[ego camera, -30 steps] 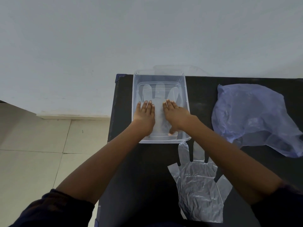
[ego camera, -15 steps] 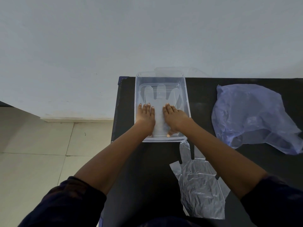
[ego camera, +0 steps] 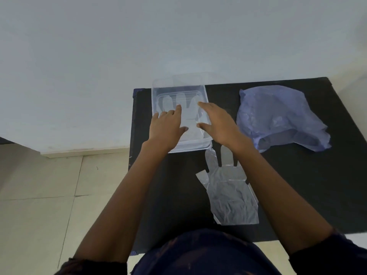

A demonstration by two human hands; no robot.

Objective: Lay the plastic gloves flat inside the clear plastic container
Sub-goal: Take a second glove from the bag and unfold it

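Observation:
A clear plastic container [ego camera: 179, 90] sits at the far left of the black table. One thin clear glove [ego camera: 188, 112] lies spread inside it, fingers pointing away from me. My left hand [ego camera: 166, 129] hovers over the container's left half, fingers apart, holding nothing. My right hand [ego camera: 218, 124] is over the container's right rim, fingers extended and apart, also holding nothing. A second clear plastic glove [ego camera: 230, 197] lies flat on the table nearer to me, partly under my right forearm.
A crumpled pale purple plastic bag [ego camera: 278, 116] lies on the black table [ego camera: 307, 185] to the right of the container. A white wall stands behind the table. Tiled floor lies to the left, beyond the table's left edge.
Both hands lifted off the glove in the container and moved apart; the right hand shifted to the right rim. The camera tilted, showing more of the table.

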